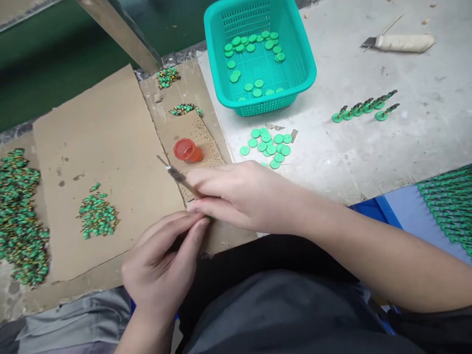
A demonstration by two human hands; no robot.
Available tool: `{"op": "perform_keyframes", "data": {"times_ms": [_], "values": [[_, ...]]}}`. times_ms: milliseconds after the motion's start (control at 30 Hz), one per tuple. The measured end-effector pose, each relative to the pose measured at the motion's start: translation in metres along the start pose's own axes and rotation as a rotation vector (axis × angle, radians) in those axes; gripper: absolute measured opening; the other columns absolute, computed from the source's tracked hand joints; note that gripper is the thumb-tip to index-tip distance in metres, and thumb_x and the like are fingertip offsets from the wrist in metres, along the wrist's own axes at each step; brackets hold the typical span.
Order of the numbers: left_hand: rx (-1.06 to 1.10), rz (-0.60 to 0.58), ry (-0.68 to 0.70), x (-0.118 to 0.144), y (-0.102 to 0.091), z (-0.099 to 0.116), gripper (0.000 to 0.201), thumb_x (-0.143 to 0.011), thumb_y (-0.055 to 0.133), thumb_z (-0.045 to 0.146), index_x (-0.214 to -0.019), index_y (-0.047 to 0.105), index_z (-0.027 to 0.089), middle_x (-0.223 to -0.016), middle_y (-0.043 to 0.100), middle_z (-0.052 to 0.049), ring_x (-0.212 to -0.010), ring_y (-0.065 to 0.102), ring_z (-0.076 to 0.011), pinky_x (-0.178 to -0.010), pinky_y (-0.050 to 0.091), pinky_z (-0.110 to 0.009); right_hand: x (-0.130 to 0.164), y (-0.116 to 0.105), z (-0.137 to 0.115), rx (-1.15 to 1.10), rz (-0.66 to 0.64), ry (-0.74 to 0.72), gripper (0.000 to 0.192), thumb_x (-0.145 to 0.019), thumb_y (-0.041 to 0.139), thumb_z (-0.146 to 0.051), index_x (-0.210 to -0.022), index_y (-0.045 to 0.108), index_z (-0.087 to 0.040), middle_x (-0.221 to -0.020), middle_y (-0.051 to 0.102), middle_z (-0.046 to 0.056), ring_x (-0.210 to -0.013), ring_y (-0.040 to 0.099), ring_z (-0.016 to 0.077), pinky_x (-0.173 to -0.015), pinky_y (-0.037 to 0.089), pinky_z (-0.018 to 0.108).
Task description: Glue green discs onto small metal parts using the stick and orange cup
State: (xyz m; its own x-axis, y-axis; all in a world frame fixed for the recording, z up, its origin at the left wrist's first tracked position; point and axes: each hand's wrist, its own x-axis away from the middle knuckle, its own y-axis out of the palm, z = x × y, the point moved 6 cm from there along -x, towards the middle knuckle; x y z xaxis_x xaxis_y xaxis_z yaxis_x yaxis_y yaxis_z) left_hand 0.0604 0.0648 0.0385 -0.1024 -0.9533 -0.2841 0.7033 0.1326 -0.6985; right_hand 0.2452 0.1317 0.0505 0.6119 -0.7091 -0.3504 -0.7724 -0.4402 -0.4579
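Working tiny green piece, mostly hidden, pinched by left hand fingertips, centre frame; right hand gripping thin metal-tipped pick; next: steady tip alignment.

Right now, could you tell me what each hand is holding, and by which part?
The right hand grips a thin stick tool by its lower end. The left hand pinches something small at its fingertips, mostly hidden.

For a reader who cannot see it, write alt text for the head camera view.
Two bare hands meet at a cardboard-covered bench: the right hand grips a thin brush-like tool, the left hand pinches something tiny. Around them: an orange cap, loose green discs, a teal basket of discs.
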Motion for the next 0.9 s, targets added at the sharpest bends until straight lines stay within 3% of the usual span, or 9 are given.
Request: {"op": "perform_keyframes", "data": {"times_ms": [133,400,633,900], "values": [[-0.024,0.019,-0.062,-0.0005,0.0,0.0007,0.005,-0.104,0.083,0.031,-0.103,0.086,0.035,-0.107,0.086,0.003,-0.101,0.083,-0.0228,-0.096,0.069,-0.042,-0.0021,0.001,-0.0027,-0.016,-0.03,0.01,0.02,-0.121,0.055,-0.026,-0.104,0.065,-0.02,-0.104,0.073,0.001,-0.096,0.068,0.0171,-0.084,0.043,0.029],[-0.005,0.013,-0.031,-0.0024,-0.0006,-0.0003,0.005,-0.102,0.084,0.033,-0.104,0.087,0.036,-0.105,0.087,0.003,-0.098,0.084,-0.0235,-0.094,0.071,-0.042,-0.002,0.0052,-0.001,0.036,-0.052,0.026,0.026,-0.123,0.053,-0.028,-0.106,0.07,-0.017,-0.098,0.07,0.002,-0.095,0.069,0.0176,-0.085,0.047,0.029],[0.013,0.017,0.0,0.0,-0.001,-0.0011,0.013,-0.101,0.085,0.025,-0.107,0.088,0.037,-0.109,0.087,0.005,-0.1,0.083,-0.0199,-0.097,0.068,-0.034,-0.0025,0.0074,0.0001,0.108,-0.065,0.033,0.028,-0.123,0.051,-0.03,-0.111,0.074,-0.02,-0.102,0.072,0.002,-0.094,0.069,0.0183,-0.084,0.05,0.03],[-0.044,0.036,-0.059,0.0022,-0.0011,0.0011,0.005,-0.103,0.083,0.029,-0.102,0.086,0.032,-0.109,0.087,0.004,-0.101,0.082,-0.0193,-0.098,0.066,-0.034,-0.0015,0.008,-0.0018,0.113,-0.085,0.02,0.026,-0.124,0.05,-0.028,-0.115,0.072,-0.019,-0.101,0.073,0.001,-0.097,0.071,0.0174,-0.086,0.051,0.028]]}}
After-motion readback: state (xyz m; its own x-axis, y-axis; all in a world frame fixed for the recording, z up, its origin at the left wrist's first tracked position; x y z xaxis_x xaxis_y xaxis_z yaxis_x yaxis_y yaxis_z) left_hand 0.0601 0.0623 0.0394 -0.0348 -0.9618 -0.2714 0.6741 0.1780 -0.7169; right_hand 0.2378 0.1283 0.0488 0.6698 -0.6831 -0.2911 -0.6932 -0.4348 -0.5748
